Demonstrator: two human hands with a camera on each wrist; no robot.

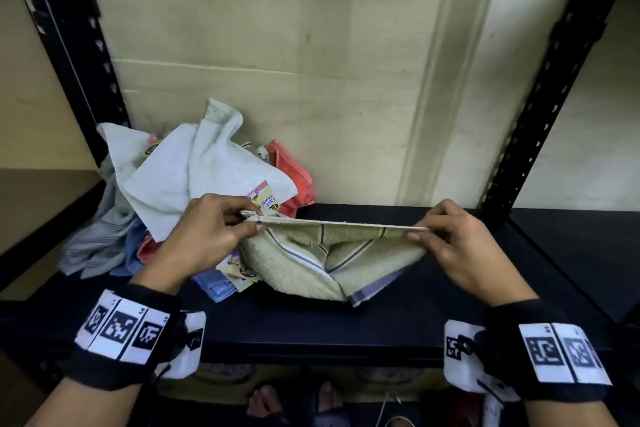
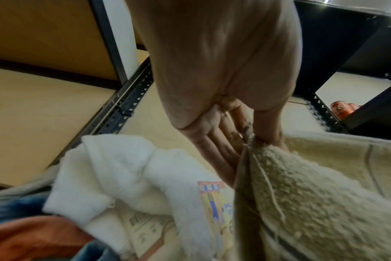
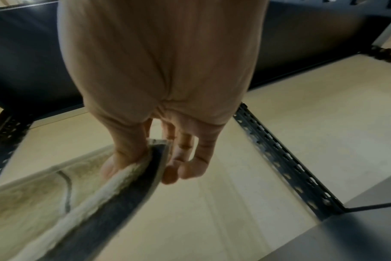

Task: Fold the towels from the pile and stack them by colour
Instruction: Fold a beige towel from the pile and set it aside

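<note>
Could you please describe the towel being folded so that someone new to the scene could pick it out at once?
On the dark shelf, right of the loose pile of white, blue and red towels, the beige towel hangs stretched between the left hand and the right hand. It alone is beige, with dark stripes, and is held up.

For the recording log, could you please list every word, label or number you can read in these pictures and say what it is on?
"Face towel": on the paper label of the white towel in the pile.
Other paper labels: print too small to read.
Orange cans: logo too blurred to read.
Wristbands: square coded markers, small digits unreadable.
</note>
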